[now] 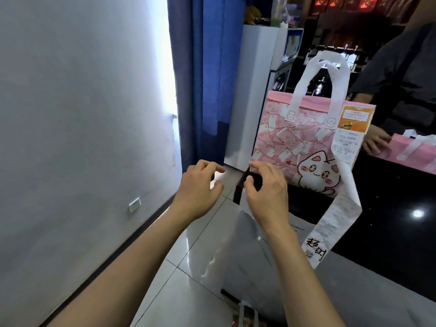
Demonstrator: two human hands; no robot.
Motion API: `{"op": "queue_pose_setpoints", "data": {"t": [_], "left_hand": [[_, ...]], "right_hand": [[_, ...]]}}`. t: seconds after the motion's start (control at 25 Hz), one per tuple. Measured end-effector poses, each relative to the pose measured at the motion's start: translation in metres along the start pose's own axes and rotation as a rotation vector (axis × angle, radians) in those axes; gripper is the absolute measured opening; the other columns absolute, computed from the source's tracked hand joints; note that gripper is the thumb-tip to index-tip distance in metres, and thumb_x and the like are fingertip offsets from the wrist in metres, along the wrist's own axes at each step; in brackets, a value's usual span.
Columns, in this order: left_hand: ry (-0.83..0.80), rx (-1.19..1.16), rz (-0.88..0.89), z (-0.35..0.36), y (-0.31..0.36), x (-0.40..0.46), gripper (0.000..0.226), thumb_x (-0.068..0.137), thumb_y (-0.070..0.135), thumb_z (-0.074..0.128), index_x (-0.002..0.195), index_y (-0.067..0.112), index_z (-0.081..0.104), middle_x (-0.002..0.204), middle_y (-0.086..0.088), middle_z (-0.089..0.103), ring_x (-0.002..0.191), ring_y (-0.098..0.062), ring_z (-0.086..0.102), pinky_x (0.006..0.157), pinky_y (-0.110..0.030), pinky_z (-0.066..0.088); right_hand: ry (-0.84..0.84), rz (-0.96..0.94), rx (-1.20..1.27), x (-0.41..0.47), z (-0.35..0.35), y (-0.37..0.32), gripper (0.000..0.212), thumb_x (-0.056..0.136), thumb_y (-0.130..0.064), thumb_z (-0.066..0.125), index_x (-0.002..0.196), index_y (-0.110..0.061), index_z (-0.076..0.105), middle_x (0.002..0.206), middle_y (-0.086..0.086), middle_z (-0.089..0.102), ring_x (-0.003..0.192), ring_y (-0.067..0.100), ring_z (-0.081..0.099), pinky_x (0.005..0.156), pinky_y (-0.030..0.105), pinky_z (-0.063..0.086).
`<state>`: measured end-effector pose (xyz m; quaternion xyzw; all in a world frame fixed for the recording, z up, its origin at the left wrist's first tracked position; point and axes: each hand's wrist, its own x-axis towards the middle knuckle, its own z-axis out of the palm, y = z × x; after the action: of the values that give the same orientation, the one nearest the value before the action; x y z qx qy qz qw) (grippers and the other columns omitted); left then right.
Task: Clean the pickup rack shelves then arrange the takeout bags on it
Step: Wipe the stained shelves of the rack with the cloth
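Observation:
A pink takeout bag (295, 142) with a cat print and white handles stands upright on the black shelf top (389, 227). A long printed receipt (339, 208) hangs from its right side. In front of it I hold up a pale white bag (247, 246) with a black handle (239, 190). My right hand (266, 194) pinches that black handle between thumb and fingers. My left hand (200, 187), fingers curled, pinches the bag's white edge just left of the handle.
Another person (401, 74) stands at the right with a hand on a second pink bag (412, 149). A white cabinet (252, 90) and blue curtain (203, 79) stand behind. The wall is at the left, glossy floor tiles (188, 267) below.

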<state>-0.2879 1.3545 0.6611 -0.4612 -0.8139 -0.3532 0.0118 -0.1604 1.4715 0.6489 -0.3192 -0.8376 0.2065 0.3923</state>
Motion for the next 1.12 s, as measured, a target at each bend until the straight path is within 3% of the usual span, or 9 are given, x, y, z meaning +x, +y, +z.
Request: {"op": "queue_pose_setpoints", "data": {"t": [0.12,0.28,0.44,0.84,1.12], "left_hand": [[0.033,0.055,-0.094,-0.019,-0.036,-0.012,0.028,0.094,0.023,0.054,0.121,0.027,0.061,0.127,0.004,0.057,0.111,-0.018,0.048,0.093,-0.028,0.036],[0.104,0.114,-0.242,-0.053,-0.086,-0.026,0.028,0.093,0.023,0.054,0.119,0.028,0.062,0.127,0.002,0.058,0.114,-0.024,0.051,0.098,-0.041,0.044],[0.145,0.140,-0.364,-0.091,-0.143,-0.042,0.028,0.094,0.027,0.053,0.121,0.030,0.060,0.129,0.004,0.057,0.118,-0.022,0.049,0.103,-0.040,0.041],[0.338,0.199,-0.588,-0.206,-0.254,-0.107,0.029,0.095,0.029,0.050,0.124,0.031,0.056,0.131,0.005,0.054,0.123,-0.018,0.044,0.105,-0.037,0.038],[0.526,0.297,-0.827,-0.271,-0.305,-0.193,0.027,0.094,0.029,0.052,0.121,0.032,0.056,0.128,0.008,0.054,0.120,-0.018,0.047,0.101,-0.036,0.041]], "right_hand": [[-0.086,-0.034,0.073,0.000,0.036,-0.025,0.032,0.093,-0.018,0.061,0.125,-0.022,0.064,0.125,-0.005,0.063,0.119,0.014,0.052,0.104,0.032,0.038],[-0.216,-0.093,0.152,0.000,0.092,-0.067,0.033,0.095,-0.021,0.059,0.128,-0.025,0.063,0.126,-0.009,0.062,0.112,0.004,0.048,0.102,0.030,0.042],[-0.356,-0.140,0.254,-0.002,0.151,-0.119,0.033,0.096,-0.020,0.060,0.128,-0.025,0.063,0.126,-0.005,0.063,0.111,0.016,0.054,0.096,0.038,0.050],[-0.630,-0.337,0.403,-0.035,0.277,-0.271,0.031,0.099,-0.026,0.058,0.129,-0.033,0.059,0.132,-0.008,0.060,0.123,0.016,0.055,0.100,0.033,0.048],[-0.848,-0.548,0.533,-0.091,0.338,-0.377,0.031,0.098,-0.025,0.059,0.128,-0.031,0.061,0.128,-0.008,0.061,0.123,0.017,0.055,0.103,0.039,0.047]]}}
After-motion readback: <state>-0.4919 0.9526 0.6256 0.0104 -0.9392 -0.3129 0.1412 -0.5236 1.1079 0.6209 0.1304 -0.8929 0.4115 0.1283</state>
